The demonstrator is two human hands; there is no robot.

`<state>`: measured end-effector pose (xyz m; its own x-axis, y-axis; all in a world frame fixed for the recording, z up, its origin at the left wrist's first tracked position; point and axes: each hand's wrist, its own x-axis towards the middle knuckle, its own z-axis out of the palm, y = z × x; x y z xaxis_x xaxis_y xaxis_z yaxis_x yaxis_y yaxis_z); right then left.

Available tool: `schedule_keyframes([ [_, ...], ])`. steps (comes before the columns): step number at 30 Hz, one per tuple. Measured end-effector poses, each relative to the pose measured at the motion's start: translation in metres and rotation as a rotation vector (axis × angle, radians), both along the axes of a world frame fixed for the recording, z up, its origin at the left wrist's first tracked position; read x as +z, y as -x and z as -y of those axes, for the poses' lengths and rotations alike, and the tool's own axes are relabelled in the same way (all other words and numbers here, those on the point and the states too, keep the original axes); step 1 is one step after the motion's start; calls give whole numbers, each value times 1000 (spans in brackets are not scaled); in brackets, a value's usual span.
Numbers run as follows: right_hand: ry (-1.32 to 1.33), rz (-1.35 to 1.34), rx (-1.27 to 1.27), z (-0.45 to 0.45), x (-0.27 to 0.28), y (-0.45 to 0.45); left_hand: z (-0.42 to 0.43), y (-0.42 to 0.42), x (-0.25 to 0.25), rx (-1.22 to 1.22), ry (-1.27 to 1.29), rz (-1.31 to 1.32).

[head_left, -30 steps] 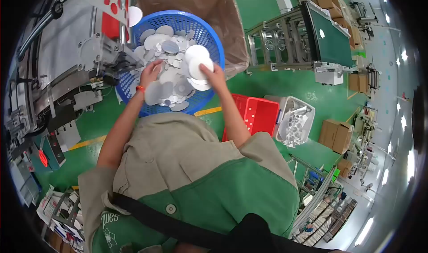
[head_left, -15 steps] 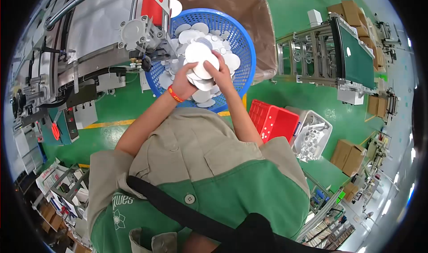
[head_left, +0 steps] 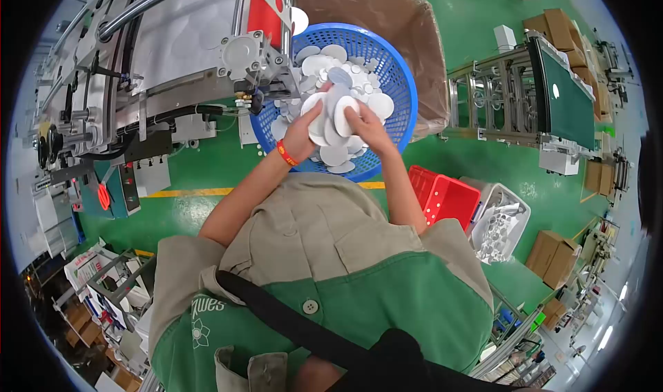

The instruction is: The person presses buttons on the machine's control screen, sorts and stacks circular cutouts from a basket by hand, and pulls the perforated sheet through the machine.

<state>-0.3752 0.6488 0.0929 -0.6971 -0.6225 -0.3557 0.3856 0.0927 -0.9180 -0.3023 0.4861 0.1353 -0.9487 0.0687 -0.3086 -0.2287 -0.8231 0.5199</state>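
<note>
A blue plastic basket [head_left: 406,109] holds many loose white discs [head_left: 380,105] of several sizes, lying in a heap. Over the heap my left hand [head_left: 302,134], with a red-orange wristband, is closed on white discs, thumb on top. My right hand [head_left: 371,128] pinches another oval-looking white disc [head_left: 347,116], tilted, thumb on its face. Between the hands more discs [head_left: 333,126] stand on a slant. How many each hand holds cannot be made out, as the fingers behind are hidden.
A machine [head_left: 242,57] with metal rails borders the basket on the left. Behind stands a large lined carton [head_left: 421,54]. Right of me are a red crate [head_left: 449,197] and a white bin [head_left: 514,233] with scraps. A conveyor frame [head_left: 497,102] stands further right.
The stack between my hands has parted: my right hand has moved away from the left with a disc, and the discs are now more tilted. The whole view has shifted slightly.
</note>
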Motion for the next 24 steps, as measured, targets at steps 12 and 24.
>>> schedule_keyframes([
  [12,533,-599,-968,-61,175,81,9,-37,-30,-406,814,-186],
  [24,-992,-541,759,-18,-112,58,38,-19,-182,-458,1197,427],
])
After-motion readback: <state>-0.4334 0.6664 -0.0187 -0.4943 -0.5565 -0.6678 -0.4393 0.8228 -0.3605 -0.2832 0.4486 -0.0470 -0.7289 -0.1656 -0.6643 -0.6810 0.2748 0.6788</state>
